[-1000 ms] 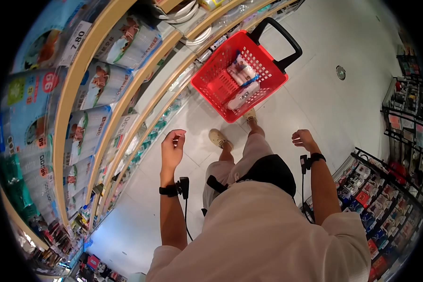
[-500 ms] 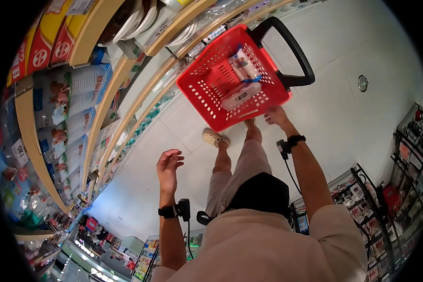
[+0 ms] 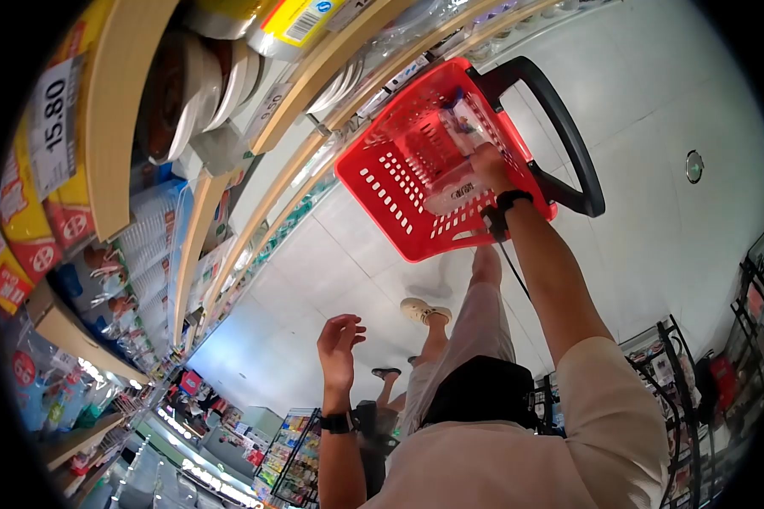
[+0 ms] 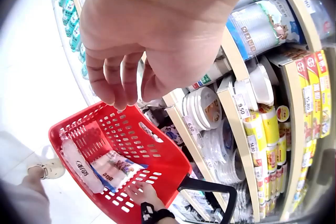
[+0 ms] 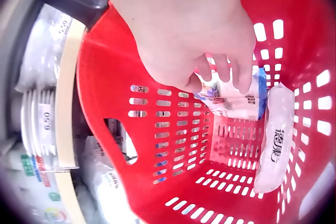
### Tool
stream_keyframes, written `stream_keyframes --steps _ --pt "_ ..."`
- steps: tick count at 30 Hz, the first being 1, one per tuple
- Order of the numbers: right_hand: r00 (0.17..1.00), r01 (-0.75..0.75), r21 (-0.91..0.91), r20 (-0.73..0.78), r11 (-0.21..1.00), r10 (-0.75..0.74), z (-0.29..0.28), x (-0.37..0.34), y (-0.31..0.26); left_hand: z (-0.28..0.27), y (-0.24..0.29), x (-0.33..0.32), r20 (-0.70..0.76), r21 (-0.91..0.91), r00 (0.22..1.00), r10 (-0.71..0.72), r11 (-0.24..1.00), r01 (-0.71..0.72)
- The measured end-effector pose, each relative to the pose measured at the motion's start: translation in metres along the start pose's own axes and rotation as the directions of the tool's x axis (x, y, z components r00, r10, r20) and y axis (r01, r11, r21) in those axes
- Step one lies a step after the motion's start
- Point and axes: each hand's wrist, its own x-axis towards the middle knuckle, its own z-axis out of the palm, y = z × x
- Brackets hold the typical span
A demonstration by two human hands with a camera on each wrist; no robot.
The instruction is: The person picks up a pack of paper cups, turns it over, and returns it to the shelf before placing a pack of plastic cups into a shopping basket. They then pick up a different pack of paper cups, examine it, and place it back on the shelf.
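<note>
My right hand [image 3: 490,167] reaches down inside a red shopping basket [image 3: 373,165]. In the right wrist view its slightly bent fingers overlap a white-and-blue plastic packet [image 5: 233,103]; the left wrist view shows them spread beside that packet. A long, translucent white package [image 5: 274,142] with dark lettering lies along the basket wall, next to the packet. My left hand [image 3: 339,348] hangs in the air away from the basket, fingers loosely curled with nothing in them.
Wooden-edged shelves [image 3: 157,110] on the left hold stacked white bowls [image 4: 202,107], yellow cans [image 4: 269,127] and packs of plastic cups [image 4: 262,28]. The basket's black handle [image 3: 560,110] sticks out over the pale tiled floor [image 3: 645,220]. Black display racks [image 3: 675,373] stand at right. Another person's foot [image 3: 386,371] shows behind.
My right hand has moved from my side, past the basket's rim and into it. The left hand stays loosely raised. The view has swung along the shelves, and the basket now sits tilted differently.
</note>
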Motion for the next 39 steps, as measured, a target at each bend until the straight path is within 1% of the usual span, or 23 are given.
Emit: stream_keyframes --steps 1,2,5,8,11,12,15,16,18,19,21,22,24,25,27,28,29,31,32,35,36,39 --pt "0.978 -0.202 0.067 0.07 0.977 0.197 -0.028 0.007 -0.031 0.002 -0.004 0.001 -0.003 -0.001 1.0 -0.016 1.0 0.016" --pt "0.911 -0.402 0.117 0.149 0.908 0.384 -0.044 0.011 -0.048 0.005 -0.005 0.0 -0.003 0.005 1.0 -0.022 1.0 0.022" --pt "0.921 -0.39 0.031 0.03 0.92 0.389 -0.013 0.022 -0.027 0.012 -0.006 0.001 0.016 0.026 0.997 -0.074 0.997 0.074" --pt "0.928 -0.373 0.044 0.011 0.927 0.373 -0.002 0.023 -0.008 0.014 -0.018 0.014 0.04 0.025 0.993 -0.111 0.994 0.11" --pt "0.93 -0.324 -0.192 0.117 0.926 0.349 -0.004 0.025 -0.007 0.027 -0.023 0.021 0.088 0.024 0.985 -0.151 0.988 0.149" --pt "0.978 -0.196 -0.3 0.005 0.934 0.207 0.0 0.024 -0.003 0.034 -0.024 0.025 0.109 0.024 0.981 -0.161 0.987 0.16" --pt "0.977 -0.182 -0.5 0.007 0.847 0.214 0.02 0.027 0.01 0.043 -0.037 0.032 0.114 0.021 0.978 -0.173 0.985 0.172" --pt "0.979 -0.17 -0.43 0.026 0.887 0.2 0.025 0.03 0.016 0.044 -0.04 0.033 0.157 0.05 0.974 -0.164 0.986 0.158" --pt "0.983 -0.151 -0.282 0.059 0.947 0.174 0.028 0.03 0.024 0.057 -0.034 0.034 0.15 0.103 0.976 -0.157 0.984 0.143" --pt "0.982 -0.122 -0.288 0.107 0.95 0.159 0.029 0.028 0.026 0.06 -0.032 0.031 0.144 0.131 0.977 -0.159 0.981 0.14" --pt "0.972 -0.057 -0.295 0.203 0.954 0.121 0.013 0.032 0.009 0.06 -0.033 0.029 0.148 0.03 0.97 -0.19 0.982 0.188" --pt "0.974 -0.049 -0.297 0.198 0.954 0.112 0.016 0.032 0.008 0.059 -0.033 0.028 0.155 -0.026 0.968 -0.198 0.979 0.205" --pt "0.979 -0.029 -0.302 0.182 0.953 0.088 0.027 0.032 0.004 0.057 -0.029 0.025 0.138 -0.02 0.966 -0.218 0.975 0.223" --pt "0.987 0.042 -0.283 0.159 0.958 0.003 0.028 0.029 0.0 0.055 -0.027 0.022 0.129 -0.017 0.966 -0.226 0.973 0.23" --pt "0.981 0.188 -0.249 0.101 0.95 -0.168 0.026 0.021 -0.015 0.047 -0.031 0.019 0.141 0.021 0.976 -0.167 0.986 0.166" --pt "0.991 0.132 -0.194 0.048 0.972 -0.125 0.027 0.016 -0.025 0.044 -0.031 0.017 0.146 0.04 0.98 -0.135 0.991 0.13" --pt "0.997 0.08 -0.134 -0.004 0.988 -0.081 0.03 0.01 -0.033 0.044 -0.027 0.015 0.145 0.036 0.981 -0.132 0.991 0.128" --pt "0.997 -0.012 -0.035 0.077 0.999 0.014 0.022 -0.001 -0.053 0.044 -0.017 0.009 0.144 0.031 0.981 -0.128 0.992 0.125" --pt "0.992 -0.01 -0.074 0.121 0.997 0.019 0.005 -0.004 -0.067 0.043 -0.015 0.006 0.143 0.027 0.984 -0.101 0.995 0.098" --pt "0.997 -0.07 0.032 0.029 0.997 0.07 0.005 -0.02 -0.072 0.036 -0.014 -0.001 0.142 0.011 0.99 -0.025 1.0 0.024" --pt "0.995 -0.046 0.172 -0.08 0.984 0.06 -0.008 -0.027 -0.082 0.032 -0.011 -0.002 0.146 0.008 0.989 -0.008 1.0 0.007" --pt "0.991 -0.067 0.339 -0.085 0.938 0.101 -0.053 -0.035 -0.107 0.019 -0.012 -0.002 0.152 -0.005 0.986 0.068 0.998 -0.068"
